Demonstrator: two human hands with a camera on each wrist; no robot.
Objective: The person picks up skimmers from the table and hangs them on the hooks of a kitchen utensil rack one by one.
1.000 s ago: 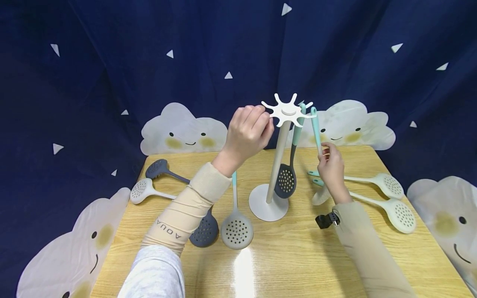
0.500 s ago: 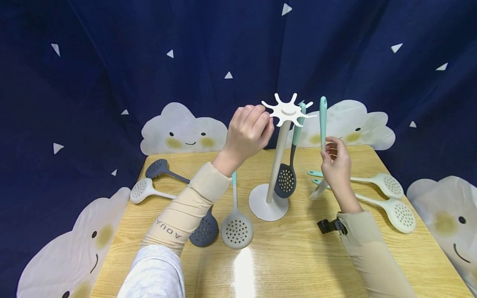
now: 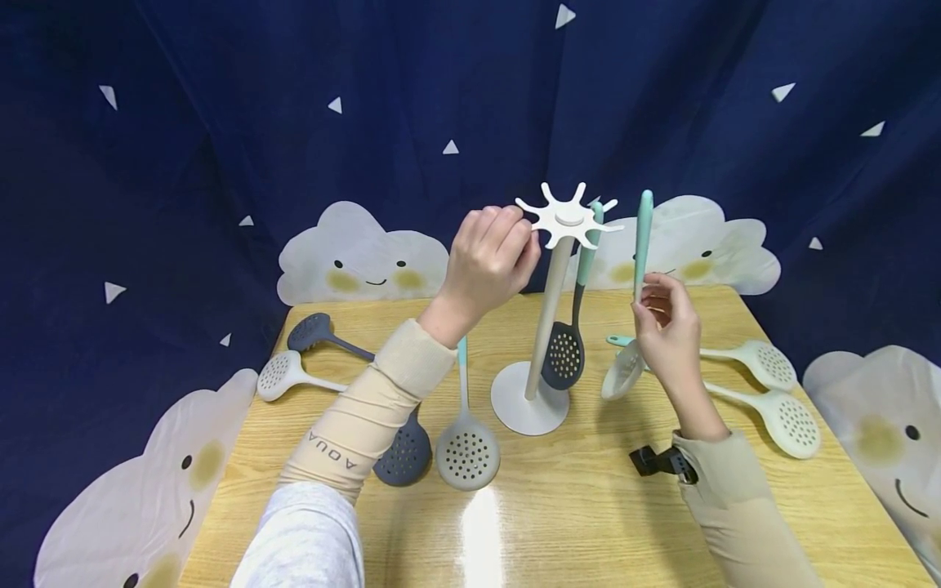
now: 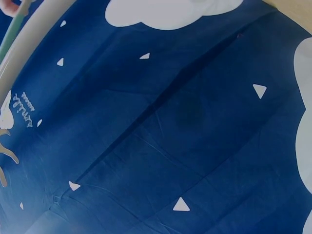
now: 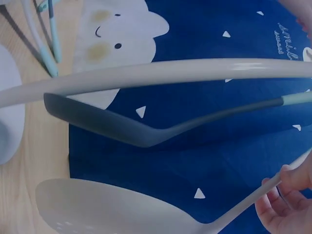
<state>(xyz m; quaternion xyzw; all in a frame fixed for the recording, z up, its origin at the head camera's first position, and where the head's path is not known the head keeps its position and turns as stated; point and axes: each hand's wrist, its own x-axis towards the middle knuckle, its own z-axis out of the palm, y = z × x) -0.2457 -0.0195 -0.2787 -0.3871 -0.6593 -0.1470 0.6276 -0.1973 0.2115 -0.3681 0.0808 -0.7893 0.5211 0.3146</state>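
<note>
In the head view my left hand [image 3: 488, 253] has its fingers curled at the left arms of a white utensil rack [image 3: 569, 220], holding it there. My right hand [image 3: 671, 331] pinches a skimmer [image 3: 644, 237] by the lower part of its handle, to the right of the rack. This skimmer stands nearly upright, mint handle up, its pale perforated head [image 3: 622, 371] tilted below the hand. The right wrist view shows its pale bowl [image 5: 122, 204] too. On the rack hangs a dark grey skimmer [image 3: 564, 357] with a mint handle.
Two pale skimmers [image 3: 790, 425] lie at the table's right. On the left are a dark skimmer [image 3: 312, 331], a small pale skimmer [image 3: 278, 376], another dark skimmer [image 3: 404, 457] and a grey-beige skimmer [image 3: 467, 456]. A blue curtain [image 3: 470, 82] closes the back.
My right hand has drawn the skimmer rightward off the rack's right arm and turned it, so its perforated head shows more. My left hand has stayed in place.
</note>
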